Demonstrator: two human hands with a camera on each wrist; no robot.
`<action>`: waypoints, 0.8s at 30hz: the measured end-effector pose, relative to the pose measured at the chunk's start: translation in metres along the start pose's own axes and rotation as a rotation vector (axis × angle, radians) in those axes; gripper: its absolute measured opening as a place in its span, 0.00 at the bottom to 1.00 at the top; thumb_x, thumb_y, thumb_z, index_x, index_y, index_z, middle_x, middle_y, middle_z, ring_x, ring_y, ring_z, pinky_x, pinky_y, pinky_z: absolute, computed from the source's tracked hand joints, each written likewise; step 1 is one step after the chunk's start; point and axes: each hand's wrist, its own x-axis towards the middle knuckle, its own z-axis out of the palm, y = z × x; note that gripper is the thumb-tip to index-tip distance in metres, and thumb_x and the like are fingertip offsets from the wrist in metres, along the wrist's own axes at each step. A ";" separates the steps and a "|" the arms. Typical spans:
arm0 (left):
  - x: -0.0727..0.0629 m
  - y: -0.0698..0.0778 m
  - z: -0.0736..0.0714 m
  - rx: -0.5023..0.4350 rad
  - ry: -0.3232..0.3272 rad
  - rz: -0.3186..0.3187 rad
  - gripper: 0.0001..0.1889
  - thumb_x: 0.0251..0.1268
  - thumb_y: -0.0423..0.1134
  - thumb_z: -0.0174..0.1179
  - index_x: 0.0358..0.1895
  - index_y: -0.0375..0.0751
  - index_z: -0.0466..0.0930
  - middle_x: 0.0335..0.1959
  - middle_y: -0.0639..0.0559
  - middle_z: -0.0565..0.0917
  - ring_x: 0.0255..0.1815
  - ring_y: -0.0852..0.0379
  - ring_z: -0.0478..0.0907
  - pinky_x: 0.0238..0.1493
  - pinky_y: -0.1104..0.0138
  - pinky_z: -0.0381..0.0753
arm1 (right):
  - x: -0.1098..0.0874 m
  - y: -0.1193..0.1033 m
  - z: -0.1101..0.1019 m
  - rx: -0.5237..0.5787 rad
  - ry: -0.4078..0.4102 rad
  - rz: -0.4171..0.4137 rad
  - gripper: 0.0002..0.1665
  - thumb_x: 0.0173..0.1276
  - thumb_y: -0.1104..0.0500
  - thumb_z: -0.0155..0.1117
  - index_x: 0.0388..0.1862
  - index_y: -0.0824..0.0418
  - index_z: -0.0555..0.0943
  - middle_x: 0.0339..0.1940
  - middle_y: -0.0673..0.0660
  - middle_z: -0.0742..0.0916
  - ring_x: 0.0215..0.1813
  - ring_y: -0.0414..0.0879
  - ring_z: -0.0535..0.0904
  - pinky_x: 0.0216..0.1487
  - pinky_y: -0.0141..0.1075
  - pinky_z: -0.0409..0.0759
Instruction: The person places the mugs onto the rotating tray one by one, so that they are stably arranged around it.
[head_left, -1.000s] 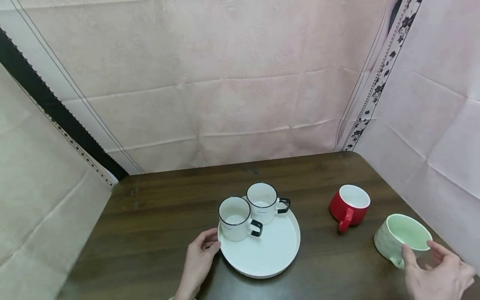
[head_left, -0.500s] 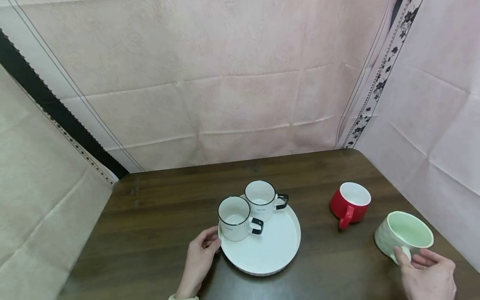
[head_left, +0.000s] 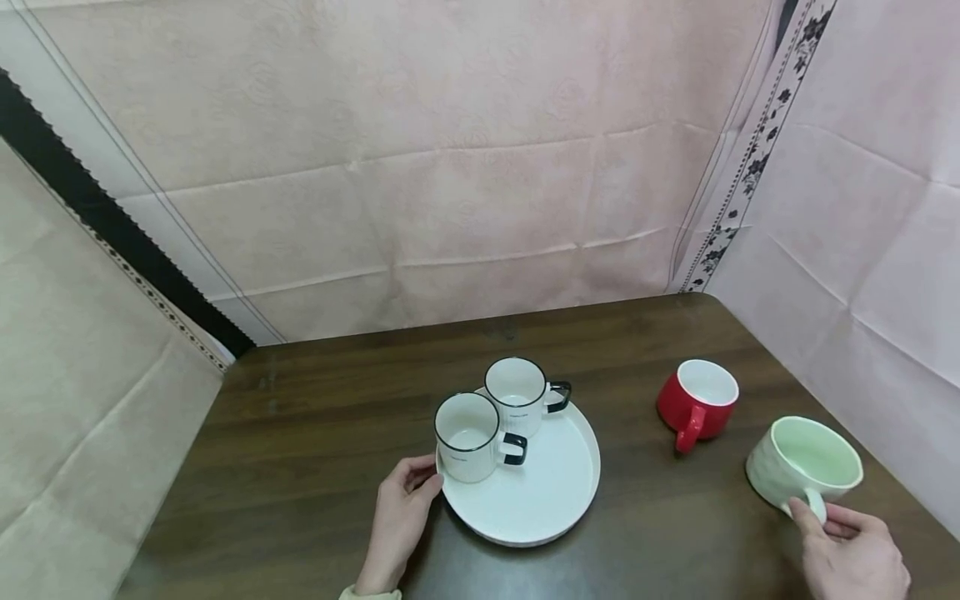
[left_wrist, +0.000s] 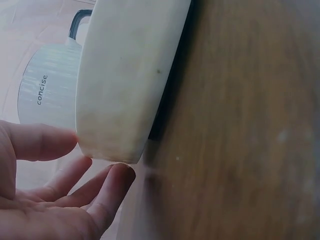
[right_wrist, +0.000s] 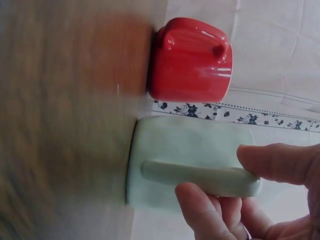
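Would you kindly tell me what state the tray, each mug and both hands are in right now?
White tray: level, bearing two mugs
Nearer white mug: upright on the tray, looks empty
Farther white mug: upright on the tray, looks empty
Red mug: upright on the table, untouched
Green mug: upright, looks empty
Left hand: gripping the tray's edge
Right hand: pinching the green mug's handle

Round white tray [head_left: 555, 492]: shallow-sided, positioned left of the green cup [head_left: 787, 467]. The left hand [head_left: 401, 517] grips its left edge. Two white mugs [head_left: 467, 458], black-rimmed, stand upright on its left and far portions, handles to the right. Green cup: upright, near right; handle nearward, pinched by the right hand [head_left: 855, 550].
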 end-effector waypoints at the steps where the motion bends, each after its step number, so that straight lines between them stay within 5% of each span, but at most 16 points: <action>1: 0.000 0.000 0.000 -0.005 0.000 0.000 0.13 0.65 0.29 0.58 0.51 0.32 0.79 0.51 0.41 0.82 0.52 0.48 0.78 0.49 0.67 0.78 | 0.000 0.000 0.000 -0.002 0.002 0.008 0.33 0.64 0.42 0.64 0.50 0.72 0.79 0.12 0.34 0.74 0.42 0.57 0.75 0.49 0.52 0.67; 2: 0.000 0.000 0.001 -0.009 -0.001 0.003 0.13 0.65 0.29 0.58 0.51 0.31 0.79 0.51 0.41 0.82 0.52 0.48 0.78 0.49 0.67 0.78 | 0.000 0.001 -0.001 -0.002 0.004 0.011 0.33 0.65 0.42 0.64 0.51 0.72 0.79 0.12 0.34 0.73 0.45 0.63 0.73 0.51 0.53 0.66; 8: -0.001 0.001 0.000 -0.027 -0.008 0.001 0.12 0.65 0.28 0.58 0.50 0.29 0.78 0.51 0.38 0.82 0.52 0.47 0.78 0.48 0.68 0.78 | 0.000 0.005 -0.006 -0.003 0.034 0.035 0.35 0.63 0.39 0.64 0.51 0.69 0.79 0.10 0.25 0.67 0.38 0.54 0.71 0.45 0.44 0.64; 18: 0.000 0.001 0.000 -0.007 -0.004 -0.016 0.12 0.65 0.29 0.58 0.51 0.31 0.78 0.48 0.41 0.83 0.51 0.49 0.79 0.51 0.61 0.78 | -0.001 0.005 -0.012 0.025 0.064 0.078 0.35 0.64 0.40 0.64 0.50 0.71 0.78 0.08 0.21 0.61 0.53 0.66 0.67 0.56 0.55 0.62; 22: 0.001 0.001 0.000 0.011 -0.009 -0.023 0.13 0.66 0.30 0.58 0.52 0.31 0.77 0.50 0.41 0.82 0.52 0.48 0.79 0.53 0.57 0.79 | 0.003 0.004 -0.015 0.022 0.068 0.100 0.33 0.65 0.42 0.63 0.52 0.70 0.77 0.09 0.23 0.63 0.37 0.46 0.74 0.43 0.38 0.68; 24: 0.001 0.001 0.000 0.014 -0.005 -0.023 0.13 0.66 0.29 0.57 0.52 0.31 0.77 0.50 0.40 0.82 0.52 0.47 0.79 0.53 0.56 0.79 | 0.007 0.004 -0.016 0.043 0.067 0.115 0.31 0.66 0.43 0.63 0.51 0.69 0.78 0.10 0.25 0.65 0.23 0.33 0.68 0.30 0.31 0.65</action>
